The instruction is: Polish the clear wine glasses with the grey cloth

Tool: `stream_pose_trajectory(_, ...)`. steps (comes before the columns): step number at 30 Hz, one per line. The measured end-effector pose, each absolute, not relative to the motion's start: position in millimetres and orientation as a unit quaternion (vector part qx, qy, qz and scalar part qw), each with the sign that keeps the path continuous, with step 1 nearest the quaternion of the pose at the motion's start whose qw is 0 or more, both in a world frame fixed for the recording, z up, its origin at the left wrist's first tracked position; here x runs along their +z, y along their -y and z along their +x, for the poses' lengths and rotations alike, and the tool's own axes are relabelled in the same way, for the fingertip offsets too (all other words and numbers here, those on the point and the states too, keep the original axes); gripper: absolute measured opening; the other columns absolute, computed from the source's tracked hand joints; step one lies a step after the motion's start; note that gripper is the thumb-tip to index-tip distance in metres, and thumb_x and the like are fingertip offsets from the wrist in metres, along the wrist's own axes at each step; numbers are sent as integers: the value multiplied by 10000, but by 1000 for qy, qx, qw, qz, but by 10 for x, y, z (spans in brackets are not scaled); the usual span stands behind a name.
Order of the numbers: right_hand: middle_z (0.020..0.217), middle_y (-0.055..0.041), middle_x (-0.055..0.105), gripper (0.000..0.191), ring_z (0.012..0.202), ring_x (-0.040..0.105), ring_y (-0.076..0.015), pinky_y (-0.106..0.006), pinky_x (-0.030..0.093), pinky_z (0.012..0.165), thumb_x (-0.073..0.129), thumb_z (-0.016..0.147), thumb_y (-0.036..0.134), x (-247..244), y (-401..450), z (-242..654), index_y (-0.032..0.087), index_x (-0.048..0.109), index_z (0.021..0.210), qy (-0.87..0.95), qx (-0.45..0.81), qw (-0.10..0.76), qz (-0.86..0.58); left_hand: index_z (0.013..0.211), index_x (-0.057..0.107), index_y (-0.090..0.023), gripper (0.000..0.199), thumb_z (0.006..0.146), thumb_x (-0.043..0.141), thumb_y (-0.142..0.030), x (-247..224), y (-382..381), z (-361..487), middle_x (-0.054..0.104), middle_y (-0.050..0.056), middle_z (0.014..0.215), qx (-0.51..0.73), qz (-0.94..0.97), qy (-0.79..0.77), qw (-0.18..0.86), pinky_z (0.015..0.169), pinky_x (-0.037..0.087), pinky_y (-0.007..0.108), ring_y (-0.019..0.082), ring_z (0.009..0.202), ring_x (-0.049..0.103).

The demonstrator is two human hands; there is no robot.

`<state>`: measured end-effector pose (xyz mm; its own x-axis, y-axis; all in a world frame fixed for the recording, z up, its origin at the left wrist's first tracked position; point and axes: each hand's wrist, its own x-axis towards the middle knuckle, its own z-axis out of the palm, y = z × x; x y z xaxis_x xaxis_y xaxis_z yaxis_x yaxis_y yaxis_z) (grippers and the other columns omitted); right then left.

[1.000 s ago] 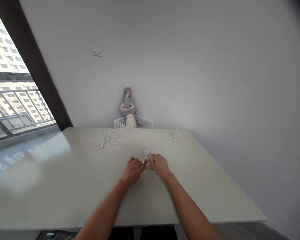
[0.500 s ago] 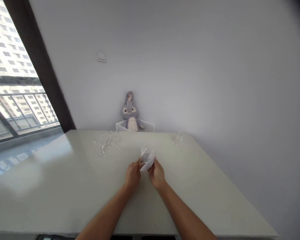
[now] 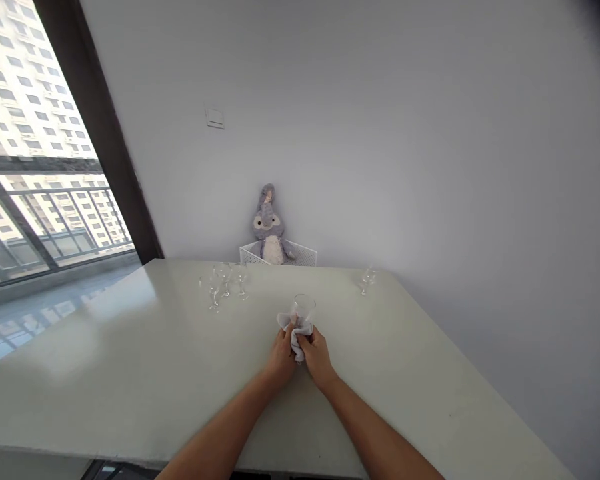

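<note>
Near the middle of the table, a clear stemmed glass (image 3: 305, 305) is tilted with its bowl pointing away from me. A white cloth (image 3: 300, 339) is bunched around its lower part, hiding most of the stem. My left hand (image 3: 283, 350) is closed on the glass and cloth from the left, its thumb up by the bowl. From the right, my right hand (image 3: 316, 353) pinches the cloth against the glass. The glass's foot is mostly hidden by cloth and fingers.
Several clear stemmed glasses (image 3: 226, 280) stand at the back left of the table (image 3: 145, 373). Another stemmed glass (image 3: 367, 280) is at the back right. Behind the far edge, a grey plush toy (image 3: 271, 230) sits in a white basket (image 3: 305, 255) against the wall.
The cloth has slid from around the glass's bowl down to its lower part, leaving the rim bare. Both hands have moved slightly nearer to me, and the view has shifted a little left.
</note>
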<state>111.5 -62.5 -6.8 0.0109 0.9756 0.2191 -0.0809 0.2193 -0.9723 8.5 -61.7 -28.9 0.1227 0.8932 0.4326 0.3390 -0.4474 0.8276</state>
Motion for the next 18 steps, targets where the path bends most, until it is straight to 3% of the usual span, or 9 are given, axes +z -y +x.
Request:
stream_pose_trajectory(8, 766, -47, 590, 190, 713, 520, -169, -276, 397, 660, 451, 770, 317, 67, 630, 1255, 164, 545, 828, 599, 316, 519, -522, 1243, 419, -219, 482, 767, 487, -264, -18, 607, -42, 427, 84, 1308, 522, 592, -320, 524, 995, 305, 407, 239, 1199, 388)
stream_pose_trajectory(11, 819, -68, 584, 189, 789, 503, -196, -306, 372, 711, 474, 759, 271, 78, 648, 1277, 164, 571, 881, 666, 190, 467, -550, 1281, 325, -218, 604, 740, 555, -357, -33, 548, -62, 407, 111, 1318, 564, 550, -322, 526, 980, 323, 392, 231, 1196, 393)
stream_pose_trajectory(13, 842, -82, 579, 214, 823, 492, -210, -321, 359, 728, 482, 755, 247, 79, 655, 1267, 160, 575, 928, 698, 141, 437, -550, 1280, 293, -190, 717, 678, 623, -399, -57, 506, -63, 481, 144, 1241, 578, 530, -329, 525, 941, 362, 396, 242, 1135, 460)
stream_pose_trajectory(15, 848, -81, 581, 225, 822, 491, -209, -319, 357, 725, 495, 741, 230, 84, 657, 1249, 158, 576, 938, 712, 165, 428, -533, 1229, 335, -159, 720, 639, 653, -423, -49, 489, -74, 569, 153, 1116, 583, 508, -354, 525, 896, 396, 406, 253, 1044, 531)
stream_pose_trajectory(18, 757, -37, 579, 158, 712, 500, -168, -278, 372, 655, 519, 716, 248, 115, 664, 1238, 161, 585, 829, 676, 379, 430, -463, 1124, 415, -162, 577, 663, 627, -437, 30, 525, -125, 617, 136, 1027, 566, 484, -369, 556, 838, 430, 399, 251, 952, 581)
